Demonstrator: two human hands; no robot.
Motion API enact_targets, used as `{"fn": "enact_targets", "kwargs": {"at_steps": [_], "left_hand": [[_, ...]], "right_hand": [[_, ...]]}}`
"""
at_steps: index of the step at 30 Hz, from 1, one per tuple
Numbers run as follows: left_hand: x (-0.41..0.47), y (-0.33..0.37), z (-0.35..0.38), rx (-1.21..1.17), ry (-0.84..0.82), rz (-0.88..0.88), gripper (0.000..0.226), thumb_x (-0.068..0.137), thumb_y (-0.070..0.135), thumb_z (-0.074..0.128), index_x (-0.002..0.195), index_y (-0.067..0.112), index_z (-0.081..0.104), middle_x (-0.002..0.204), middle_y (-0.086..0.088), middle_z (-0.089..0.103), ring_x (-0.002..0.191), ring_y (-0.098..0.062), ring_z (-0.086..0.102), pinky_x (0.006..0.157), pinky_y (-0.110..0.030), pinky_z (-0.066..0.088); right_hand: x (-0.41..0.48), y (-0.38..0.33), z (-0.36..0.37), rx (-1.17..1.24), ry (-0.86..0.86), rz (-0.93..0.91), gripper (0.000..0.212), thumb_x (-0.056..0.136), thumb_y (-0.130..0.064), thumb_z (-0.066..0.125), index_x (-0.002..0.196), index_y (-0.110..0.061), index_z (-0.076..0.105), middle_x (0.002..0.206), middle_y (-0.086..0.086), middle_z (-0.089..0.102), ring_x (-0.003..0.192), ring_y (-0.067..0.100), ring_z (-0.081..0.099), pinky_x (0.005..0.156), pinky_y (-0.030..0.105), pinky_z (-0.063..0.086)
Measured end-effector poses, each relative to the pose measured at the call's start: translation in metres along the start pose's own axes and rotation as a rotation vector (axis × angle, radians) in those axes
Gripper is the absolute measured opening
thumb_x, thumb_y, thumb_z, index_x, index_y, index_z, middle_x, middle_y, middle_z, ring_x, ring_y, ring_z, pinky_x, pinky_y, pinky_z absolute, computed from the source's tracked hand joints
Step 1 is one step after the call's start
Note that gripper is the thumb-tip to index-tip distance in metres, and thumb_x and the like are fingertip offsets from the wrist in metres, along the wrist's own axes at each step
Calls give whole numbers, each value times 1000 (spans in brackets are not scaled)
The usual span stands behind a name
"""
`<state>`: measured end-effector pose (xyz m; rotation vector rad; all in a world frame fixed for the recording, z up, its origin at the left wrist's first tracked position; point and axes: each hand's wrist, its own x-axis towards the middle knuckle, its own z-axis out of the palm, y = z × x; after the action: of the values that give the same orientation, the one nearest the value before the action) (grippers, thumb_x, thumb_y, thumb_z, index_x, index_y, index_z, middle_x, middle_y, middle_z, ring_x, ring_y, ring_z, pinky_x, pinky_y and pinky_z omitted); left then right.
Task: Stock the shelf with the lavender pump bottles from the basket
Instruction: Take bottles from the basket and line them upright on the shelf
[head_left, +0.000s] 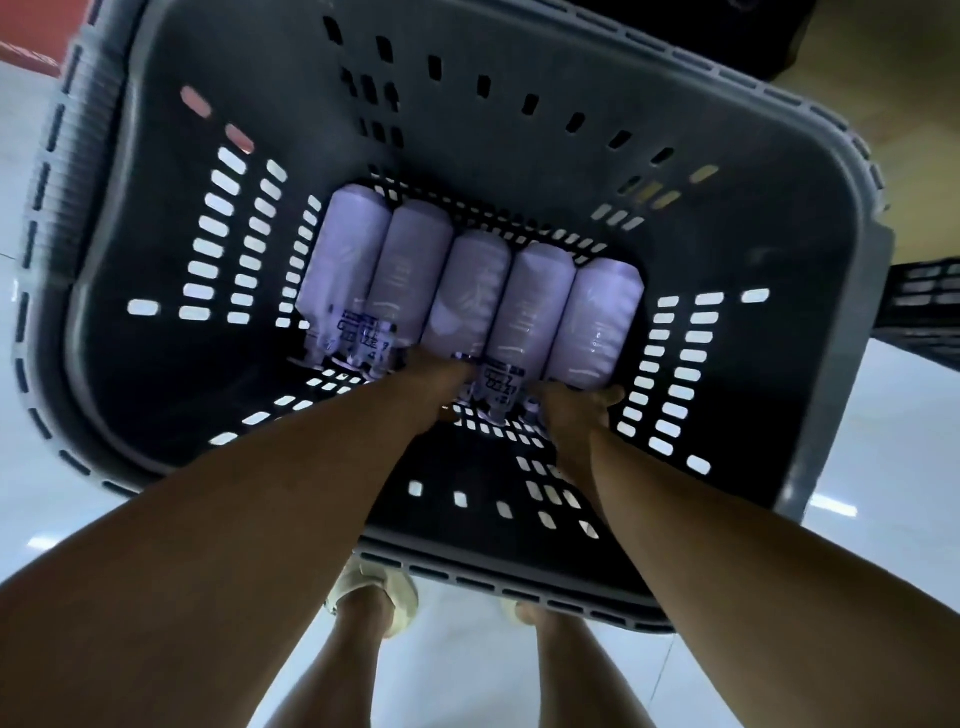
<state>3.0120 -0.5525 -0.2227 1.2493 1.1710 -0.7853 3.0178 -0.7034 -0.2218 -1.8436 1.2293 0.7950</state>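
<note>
Several lavender pump bottles (470, 291) lie side by side on the floor of a deep grey slotted basket (810, 291), pump ends toward me. My left hand (447, 382) reaches down to the pump end of the middle bottle (475, 296); its fingers are hidden under the bottle, so its grip is unclear. My right hand (574, 410) is at the pump end of the rightmost bottle (597, 322), with fingers curled round it and the thumb out to the right. The image is motion-blurred.
The basket stands on a glossy white floor (883, 441). My feet in pale sandals (379, 597) are just below its near rim. A dark slotted crate (924, 301) sits at the right edge, and a tan surface (883, 78) lies at the top right.
</note>
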Motion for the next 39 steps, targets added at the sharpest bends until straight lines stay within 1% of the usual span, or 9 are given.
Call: {"fn": "enact_targets", "kwargs": {"at_steps": [3, 10, 14, 20, 22, 26, 29, 34, 39], "left_hand": [[3, 0, 0, 9, -24, -22, 39, 80, -1, 67, 114, 10, 53, 118, -11, 64, 100, -25, 63, 90, -46, 55], [9, -4, 0, 127, -31, -54, 39, 93, 9, 56, 130, 4, 46, 130, -16, 56, 117, -34, 57, 92, -50, 53], [9, 2, -4, 148, -91, -118, 6, 90, 11, 61, 91, 6, 60, 84, -14, 60, 64, -23, 56, 49, -24, 42], [0, 12, -11, 470, -143, -90, 26, 78, 3, 74, 61, 9, 56, 52, -6, 52, 40, -15, 43, 37, -16, 34], [-7, 17, -15, 718, -100, -16, 13, 72, 5, 79, 72, 4, 66, 64, -12, 63, 51, -23, 55, 49, -23, 46], [-24, 22, -23, 1190, 83, 236, 45, 79, 29, 73, 122, 19, 63, 116, -7, 69, 103, -25, 67, 84, -32, 55], [-37, 29, -22, 1258, 240, 379, 48, 75, 45, 70, 121, 32, 60, 121, -2, 65, 112, -26, 62, 86, -34, 51], [-47, 32, -26, 1174, 420, 557, 49, 76, 33, 70, 114, 6, 57, 107, -17, 67, 99, -37, 65, 71, -34, 48], [-62, 43, -30, 917, 506, 763, 52, 70, 39, 72, 104, 4, 54, 90, -18, 69, 86, -40, 65, 62, -30, 34]], "right_hand": [[4, 3, 8, 107, -88, -2, 135, 64, -20, 80, 147, -22, -26, 121, 9, 61, 106, 28, 64, 97, 43, 49], [-1, 11, 1, 208, 79, -126, 89, 62, -12, 83, 133, -22, 30, 104, 5, 64, 79, 18, 65, 62, 28, 53], [-10, 3, -5, 268, 20, -134, 97, 52, -14, 86, 133, -33, 36, 103, 9, 68, 86, 33, 71, 64, 52, 60], [-30, -4, -11, 457, -111, -152, 113, 52, 8, 82, 142, -31, 26, 117, 20, 64, 101, 44, 65, 80, 65, 53], [-37, -4, -13, 435, -81, -168, 108, 61, 15, 74, 147, -29, 24, 117, 15, 65, 101, 38, 66, 87, 56, 54], [-56, -5, -19, 347, 94, -298, 87, 74, 1, 71, 143, -38, 35, 93, -20, 61, 81, -9, 64, 72, 10, 52], [-72, -12, -25, 476, 142, -333, 81, 72, -2, 76, 135, -40, 42, 92, -18, 65, 77, -3, 68, 69, 19, 56], [-79, -25, -41, 454, 204, -361, 52, 79, -7, 69, 124, -29, 53, 94, -3, 67, 55, -11, 60, 46, 3, 40], [-86, -41, -61, 61, 265, -602, 33, 82, -5, 68, 113, -16, 65, 116, 3, 40, 77, 11, 58, 78, 12, 47]]}}
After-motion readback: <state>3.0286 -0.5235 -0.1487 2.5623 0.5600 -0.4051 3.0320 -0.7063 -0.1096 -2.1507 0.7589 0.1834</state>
